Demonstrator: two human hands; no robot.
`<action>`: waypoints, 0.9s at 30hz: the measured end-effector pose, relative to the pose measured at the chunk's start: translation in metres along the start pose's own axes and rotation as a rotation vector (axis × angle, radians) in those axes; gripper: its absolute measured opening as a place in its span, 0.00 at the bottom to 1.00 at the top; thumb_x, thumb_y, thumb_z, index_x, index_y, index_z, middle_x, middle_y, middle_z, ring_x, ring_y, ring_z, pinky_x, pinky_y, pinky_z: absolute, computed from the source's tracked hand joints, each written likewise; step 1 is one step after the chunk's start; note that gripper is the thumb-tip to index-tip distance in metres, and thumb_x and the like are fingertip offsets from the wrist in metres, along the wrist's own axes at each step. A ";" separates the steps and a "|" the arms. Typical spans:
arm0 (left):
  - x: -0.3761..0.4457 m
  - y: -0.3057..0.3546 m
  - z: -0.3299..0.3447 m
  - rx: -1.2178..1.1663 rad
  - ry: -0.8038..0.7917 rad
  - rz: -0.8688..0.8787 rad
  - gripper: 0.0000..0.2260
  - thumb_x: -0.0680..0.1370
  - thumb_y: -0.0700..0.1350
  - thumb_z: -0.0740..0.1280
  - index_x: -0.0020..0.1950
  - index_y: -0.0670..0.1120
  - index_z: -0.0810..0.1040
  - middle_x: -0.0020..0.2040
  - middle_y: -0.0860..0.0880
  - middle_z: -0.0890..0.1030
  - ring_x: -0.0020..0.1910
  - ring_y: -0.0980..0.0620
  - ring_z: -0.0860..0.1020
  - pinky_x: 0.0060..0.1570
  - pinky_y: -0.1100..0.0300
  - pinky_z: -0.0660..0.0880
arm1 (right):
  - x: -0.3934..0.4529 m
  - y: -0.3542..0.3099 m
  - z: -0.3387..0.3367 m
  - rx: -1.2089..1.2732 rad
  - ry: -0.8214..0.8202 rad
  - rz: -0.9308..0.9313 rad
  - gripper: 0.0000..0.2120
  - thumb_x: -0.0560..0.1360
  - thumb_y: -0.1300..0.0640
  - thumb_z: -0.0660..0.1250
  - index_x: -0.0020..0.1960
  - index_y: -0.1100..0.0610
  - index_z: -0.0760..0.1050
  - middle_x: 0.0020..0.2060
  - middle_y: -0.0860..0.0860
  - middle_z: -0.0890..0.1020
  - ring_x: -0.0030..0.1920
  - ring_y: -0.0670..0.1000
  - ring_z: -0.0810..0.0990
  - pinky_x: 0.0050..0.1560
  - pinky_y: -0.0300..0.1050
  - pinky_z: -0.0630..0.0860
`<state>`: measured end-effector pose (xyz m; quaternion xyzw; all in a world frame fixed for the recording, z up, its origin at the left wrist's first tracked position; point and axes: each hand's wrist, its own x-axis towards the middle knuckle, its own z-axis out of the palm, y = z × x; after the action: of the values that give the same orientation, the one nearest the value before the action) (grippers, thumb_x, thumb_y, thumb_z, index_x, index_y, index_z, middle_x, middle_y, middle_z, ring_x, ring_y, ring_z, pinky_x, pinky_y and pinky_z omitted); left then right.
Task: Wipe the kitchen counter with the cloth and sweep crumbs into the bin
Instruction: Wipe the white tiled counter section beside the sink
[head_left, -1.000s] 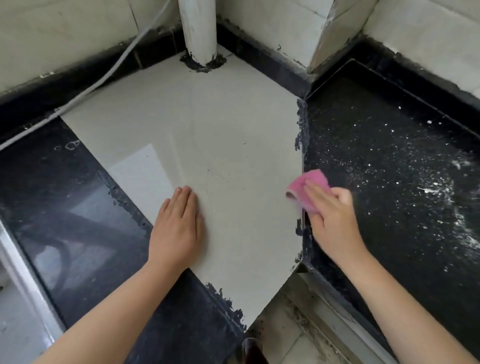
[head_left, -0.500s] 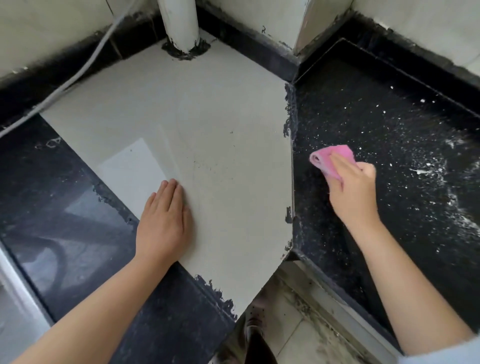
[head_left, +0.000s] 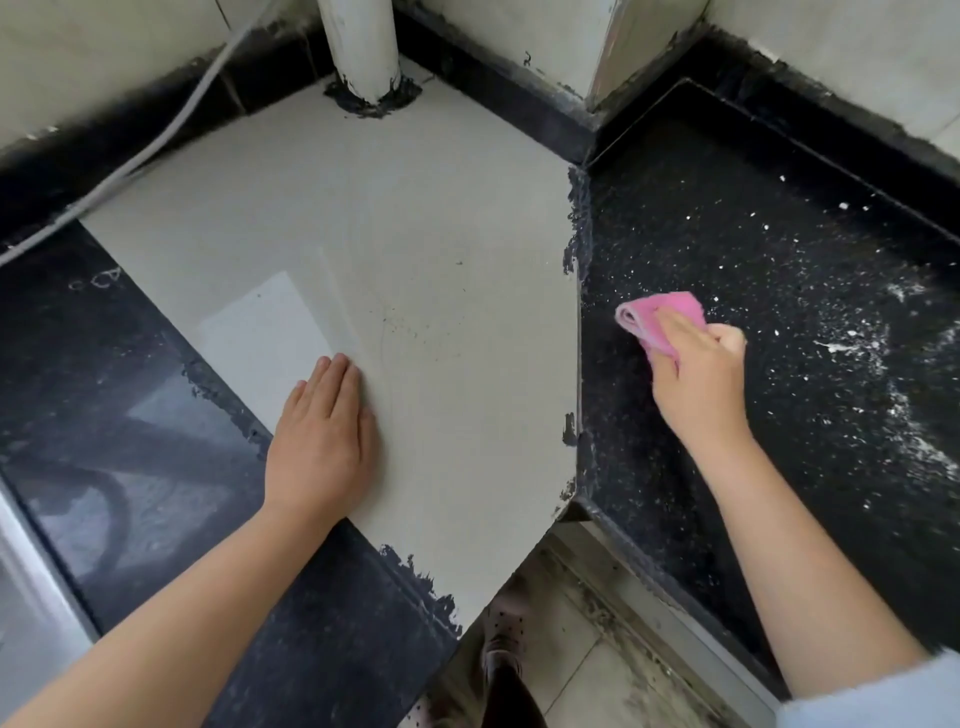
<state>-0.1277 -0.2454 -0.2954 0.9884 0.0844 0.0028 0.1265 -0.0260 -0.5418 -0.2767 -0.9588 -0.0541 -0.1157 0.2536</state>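
On the black speckled counter (head_left: 779, 270) at right: folded pink cloth (head_left: 657, 317), pressed down under the right hand (head_left: 698, 387), fingers curled over its near edge and clamped on it. Lying just right of the seam with the pale corner tile (head_left: 389, 208), touching the dark stone. Scattered around and beyond the cloth: white crumbs (head_left: 852, 345), thickest in streaks toward the right edge, sparser near the back wall.

Flat on the pale tile near its front-left border: left hand (head_left: 324, 441), fingers straight and together, holding nothing. Left of it, glossy dark counter (head_left: 104, 405) with window reflections and a few faint ring-shaped marks, too vague to read as writing. No legible brand or label anywhere.

At the back of the pale tile: white pipe (head_left: 361, 47) rising upright from a ring of dark sealant. Along the back-left edge: grey cable (head_left: 156, 145) running diagonally past a black upstand. Behind that, light wall tiles (head_left: 519, 36), smudged dark at the joints. Rough black filler along the tile's seams. Below the counter corner: tiled floor (head_left: 582, 675) and a dotted shoe.
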 end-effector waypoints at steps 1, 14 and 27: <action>-0.001 0.000 0.000 -0.003 0.003 0.001 0.26 0.76 0.47 0.45 0.61 0.31 0.70 0.63 0.34 0.72 0.64 0.34 0.69 0.60 0.39 0.68 | -0.004 -0.012 0.003 0.039 0.007 -0.061 0.16 0.73 0.60 0.58 0.56 0.65 0.77 0.48 0.60 0.82 0.45 0.56 0.65 0.46 0.56 0.72; -0.003 0.000 0.000 -0.025 0.073 0.012 0.23 0.76 0.45 0.49 0.60 0.31 0.72 0.62 0.35 0.74 0.62 0.35 0.71 0.60 0.41 0.69 | 0.039 -0.002 0.021 -0.090 -0.106 0.068 0.10 0.74 0.66 0.59 0.51 0.61 0.77 0.45 0.60 0.80 0.46 0.57 0.66 0.48 0.51 0.69; -0.009 -0.030 -0.015 -0.005 0.254 -0.102 0.22 0.74 0.41 0.52 0.59 0.27 0.71 0.60 0.29 0.72 0.61 0.31 0.71 0.59 0.40 0.65 | -0.036 -0.160 0.092 0.035 -0.214 -0.659 0.23 0.64 0.57 0.53 0.53 0.52 0.80 0.54 0.46 0.82 0.48 0.52 0.66 0.38 0.43 0.73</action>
<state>-0.1424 -0.2142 -0.2880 0.9742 0.1498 0.1215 0.1172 -0.0686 -0.3587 -0.2871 -0.8921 -0.3890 -0.0894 0.2117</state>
